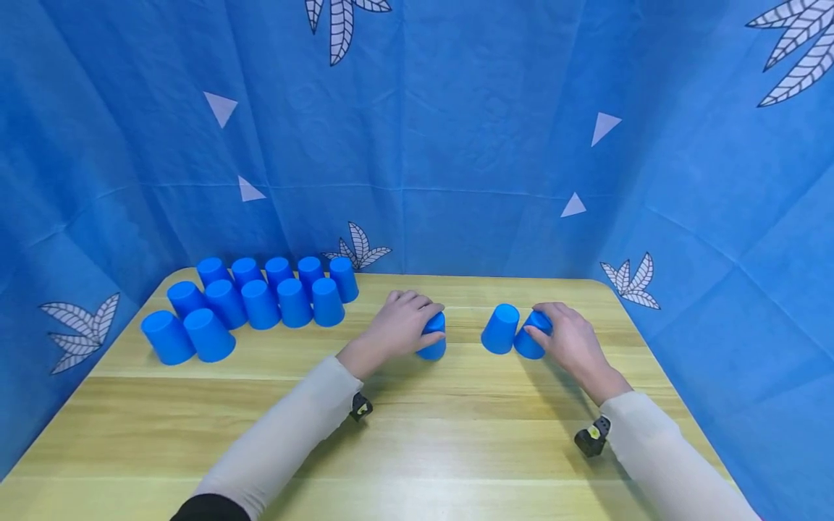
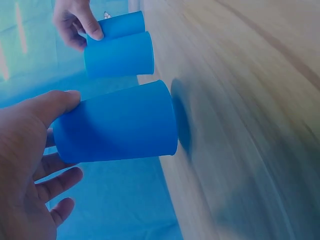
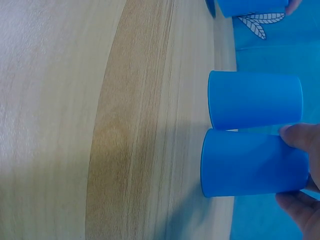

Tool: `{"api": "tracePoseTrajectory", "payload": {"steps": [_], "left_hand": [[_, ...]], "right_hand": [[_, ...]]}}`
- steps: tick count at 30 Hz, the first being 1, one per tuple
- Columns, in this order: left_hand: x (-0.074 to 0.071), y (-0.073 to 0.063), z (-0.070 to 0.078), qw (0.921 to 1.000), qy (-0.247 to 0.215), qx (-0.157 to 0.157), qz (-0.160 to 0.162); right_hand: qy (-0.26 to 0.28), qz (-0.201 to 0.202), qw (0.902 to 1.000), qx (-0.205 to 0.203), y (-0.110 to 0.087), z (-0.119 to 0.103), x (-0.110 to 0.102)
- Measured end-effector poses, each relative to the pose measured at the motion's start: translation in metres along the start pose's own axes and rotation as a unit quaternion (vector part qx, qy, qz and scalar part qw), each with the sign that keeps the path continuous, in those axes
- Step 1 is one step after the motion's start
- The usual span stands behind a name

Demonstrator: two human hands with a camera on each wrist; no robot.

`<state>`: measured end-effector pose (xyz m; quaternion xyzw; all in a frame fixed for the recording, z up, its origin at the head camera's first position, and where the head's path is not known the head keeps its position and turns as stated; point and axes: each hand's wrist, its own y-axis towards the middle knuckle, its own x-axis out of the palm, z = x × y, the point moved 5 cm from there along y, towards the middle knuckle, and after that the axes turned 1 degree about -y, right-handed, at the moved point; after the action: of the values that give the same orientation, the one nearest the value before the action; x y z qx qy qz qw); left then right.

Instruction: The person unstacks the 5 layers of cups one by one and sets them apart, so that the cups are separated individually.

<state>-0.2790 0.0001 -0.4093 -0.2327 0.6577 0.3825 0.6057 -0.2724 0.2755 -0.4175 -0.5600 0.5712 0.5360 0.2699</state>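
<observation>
Near the middle of the table in the head view, my left hand (image 1: 404, 324) grips an upside-down blue cup (image 1: 433, 349) by its upper end. The left wrist view shows this cup (image 2: 117, 125) slightly raised, its shadow apart from its rim. Farther right, my right hand (image 1: 573, 344) pinches a second upside-down blue cup (image 1: 530, 341) between thumb and fingers. Just left of that cup stands another blue cup (image 1: 500, 330), mouth down. The right wrist view shows the pinched cup (image 3: 252, 162) close alongside its neighbour (image 3: 257, 100); whether they touch I cannot tell.
Several upside-down blue cups (image 1: 260, 305) stand in rows on the left of the wooden table (image 1: 430, 449). A blue cloth (image 1: 417, 130) with leaf and triangle prints hangs behind the table and along its sides.
</observation>
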Motion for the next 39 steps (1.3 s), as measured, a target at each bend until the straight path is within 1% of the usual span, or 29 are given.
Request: {"api": "tracePoseTrajectory", "payload": {"steps": [6,12,17,25,32,39], "left_hand": [[-0.007,-0.028,-0.016,0.9997,-0.012,-0.015,0.012],[-0.015,-0.054,-0.033,0.9984,-0.029,-0.044,0.019],[-0.020,-0.072,-0.048,0.9977,-0.017,-0.059,0.029],[-0.030,-0.095,-0.069,0.9961,-0.014,-0.076,0.043],[-0.037,-0.112,-0.084,0.9944,-0.003,-0.098,0.038],[-0.042,-0.129,-0.099,0.9922,0.006,-0.117,0.042]], "right_hand": [[-0.001,-0.006,1.0000,0.006,0.000,0.001,0.000],[0.000,-0.009,0.9999,0.007,-0.001,0.000,-0.001],[-0.001,-0.011,0.9999,0.008,-0.001,0.000,-0.001],[-0.002,-0.009,0.9999,0.008,-0.001,-0.001,-0.002],[-0.003,-0.015,0.9998,0.010,-0.002,0.000,0.000],[-0.002,-0.011,0.9999,0.008,-0.001,0.000,0.000]]}}
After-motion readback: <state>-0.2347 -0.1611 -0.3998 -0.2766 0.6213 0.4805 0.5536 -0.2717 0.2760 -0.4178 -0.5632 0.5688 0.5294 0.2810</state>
